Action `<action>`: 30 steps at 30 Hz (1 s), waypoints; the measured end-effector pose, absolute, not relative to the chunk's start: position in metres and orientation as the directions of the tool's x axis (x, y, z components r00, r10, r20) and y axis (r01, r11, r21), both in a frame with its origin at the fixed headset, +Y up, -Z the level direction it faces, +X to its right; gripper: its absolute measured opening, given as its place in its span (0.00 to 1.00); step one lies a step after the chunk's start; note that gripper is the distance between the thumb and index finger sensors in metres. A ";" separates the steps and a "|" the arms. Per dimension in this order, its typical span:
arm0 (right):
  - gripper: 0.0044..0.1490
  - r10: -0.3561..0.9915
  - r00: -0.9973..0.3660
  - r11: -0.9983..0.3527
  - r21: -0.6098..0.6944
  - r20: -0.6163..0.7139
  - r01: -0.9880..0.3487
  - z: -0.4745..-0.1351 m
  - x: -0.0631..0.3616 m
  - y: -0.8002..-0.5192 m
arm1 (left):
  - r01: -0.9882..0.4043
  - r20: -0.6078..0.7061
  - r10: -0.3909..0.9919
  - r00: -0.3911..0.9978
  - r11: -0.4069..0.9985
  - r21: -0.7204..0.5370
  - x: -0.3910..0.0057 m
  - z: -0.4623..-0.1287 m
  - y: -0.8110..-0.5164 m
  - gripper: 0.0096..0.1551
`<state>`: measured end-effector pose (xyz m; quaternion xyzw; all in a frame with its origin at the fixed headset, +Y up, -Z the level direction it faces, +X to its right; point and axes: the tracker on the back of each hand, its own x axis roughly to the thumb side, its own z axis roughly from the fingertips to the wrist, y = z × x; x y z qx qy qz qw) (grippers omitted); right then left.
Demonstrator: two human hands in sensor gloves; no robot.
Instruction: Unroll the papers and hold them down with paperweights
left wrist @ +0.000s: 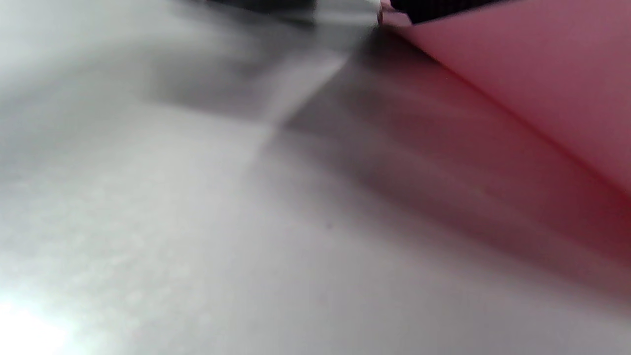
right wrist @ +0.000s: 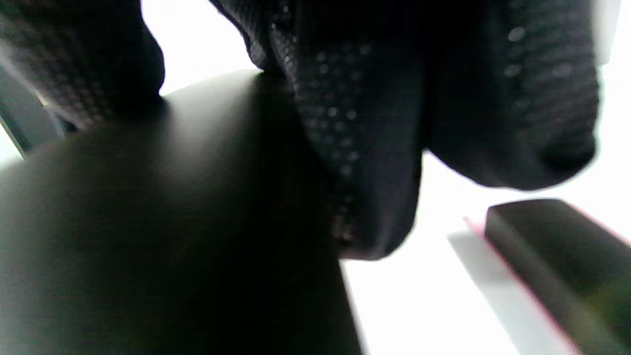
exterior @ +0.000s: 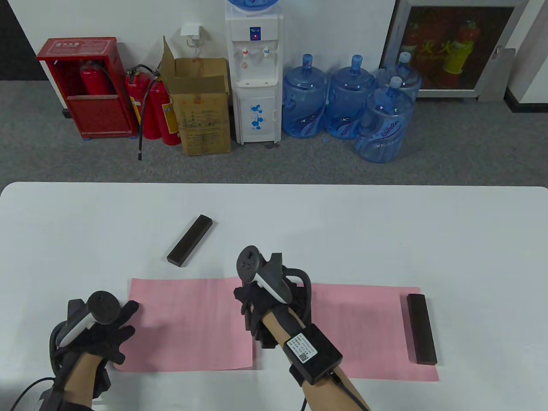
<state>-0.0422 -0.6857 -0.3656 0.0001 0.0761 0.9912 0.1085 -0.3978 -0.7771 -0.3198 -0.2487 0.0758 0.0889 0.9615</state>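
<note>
Two pink papers lie flat side by side near the front of the white table (exterior: 274, 205): a left sheet (exterior: 192, 325) and a right sheet (exterior: 368, 329). My left hand (exterior: 124, 325) presses with spread fingers on the left sheet's left edge, which also shows in the left wrist view (left wrist: 532, 74). My right hand (exterior: 257, 312) is where the sheets meet. In the right wrist view its fingers (right wrist: 365, 123) wrap over a dark paperweight bar (right wrist: 172, 222). Another dark paperweight (exterior: 421, 329) lies on the right sheet's right end (right wrist: 557, 251). A third bar (exterior: 189, 239) lies loose behind the left sheet.
Beyond the table's far edge stand a water dispenser (exterior: 254, 72), several blue water jugs (exterior: 346, 98), a cardboard box (exterior: 201, 107) and red fire extinguishers (exterior: 150, 107). A cable runs from my right wrist unit (exterior: 314, 353) to the front edge.
</note>
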 end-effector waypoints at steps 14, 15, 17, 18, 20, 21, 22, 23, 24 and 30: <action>0.55 -0.011 -0.999 -0.975 0.221 -0.047 0.000 -0.355 -0.078 -0.753 | -0.227 -0.197 0.151 0.969 0.856 -0.464 -0.398 -0.319 -0.778 0.36; 0.55 -0.022 -0.999 -0.977 0.215 -0.043 0.013 -0.355 -0.080 -0.754 | -0.228 -0.197 0.151 0.969 0.856 -0.463 -0.398 -0.319 -0.778 0.36; 0.55 -0.064 -0.997 -0.971 0.233 -0.037 0.054 -0.356 -0.083 -0.756 | -0.230 -0.198 0.153 0.968 0.856 -0.463 -0.398 -0.319 -0.779 0.36; 0.56 -0.081 -0.996 -0.972 0.224 -0.035 0.071 -0.356 -0.085 -0.756 | -0.230 -0.198 0.153 0.968 0.855 -0.464 -0.398 -0.319 -0.779 0.36; 0.56 -0.094 -0.995 -0.969 0.231 -0.034 0.084 -0.356 -0.086 -0.757 | -0.230 -0.198 0.153 0.968 0.855 -0.465 -0.399 -0.319 -0.779 0.36; 0.56 -0.098 -0.995 -0.968 0.237 -0.035 0.087 -0.357 -0.087 -0.757 | -0.232 -0.199 0.155 0.968 0.854 -0.465 -0.399 -0.319 -0.779 0.36; 0.56 -0.099 -0.995 -0.967 0.240 -0.035 0.087 -0.357 -0.086 -0.758 | -0.234 -0.199 0.157 0.967 0.853 -0.466 -0.399 -0.319 -0.779 0.36; 0.57 -0.104 -0.994 -0.964 0.250 -0.032 0.093 -0.356 -0.086 -0.757 | -0.234 -0.199 0.156 0.967 0.854 -0.466 -0.399 -0.319 -0.779 0.36; 0.57 -0.109 -0.994 -0.957 0.273 -0.031 0.096 -0.357 -0.084 -0.756 | -0.233 -0.199 0.156 0.968 0.854 -0.466 -0.399 -0.319 -0.779 0.36; 0.56 -0.017 -0.997 -0.981 0.195 -0.078 0.001 -0.363 -0.042 -0.707 | -0.234 -0.199 0.156 0.967 0.853 -0.466 -0.399 -0.319 -0.779 0.36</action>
